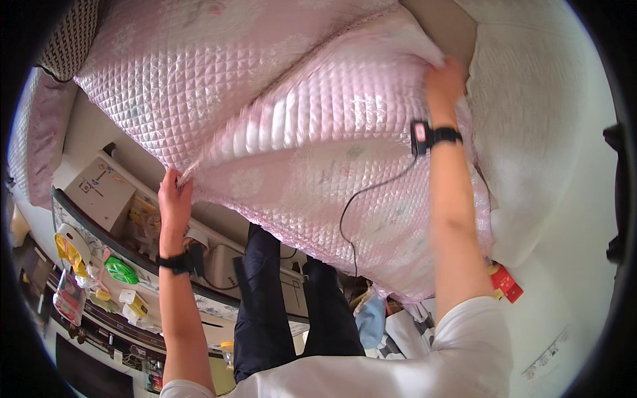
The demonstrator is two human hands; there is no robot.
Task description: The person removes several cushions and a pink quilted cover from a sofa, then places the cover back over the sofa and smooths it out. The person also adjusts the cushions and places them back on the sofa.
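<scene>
A pink quilted cover (239, 84) with a diamond stitch and pale floral patches spreads across the view. My left hand (175, 190) pinches its edge at the near left corner. Higher up on the right, my right hand (444, 82) grips another part of the cover; motion blurs it, and its fingers are partly hidden. Between the two hands the fabric is pulled up into a raised fold with lengthwise creases. Its frilled near edge hangs in front of my legs. Both wrists carry black straps, and a dark cable runs from the right wrist device (420, 137) over the cover.
A patterned cushion (72, 40) stands at the far left. Below it, a low table (144, 256) holds a white box (102, 191) and a green package (121, 270). On the right are a pale textured cover (522, 124) and a red packet (507, 283). Cloths (371, 323) lie behind my legs.
</scene>
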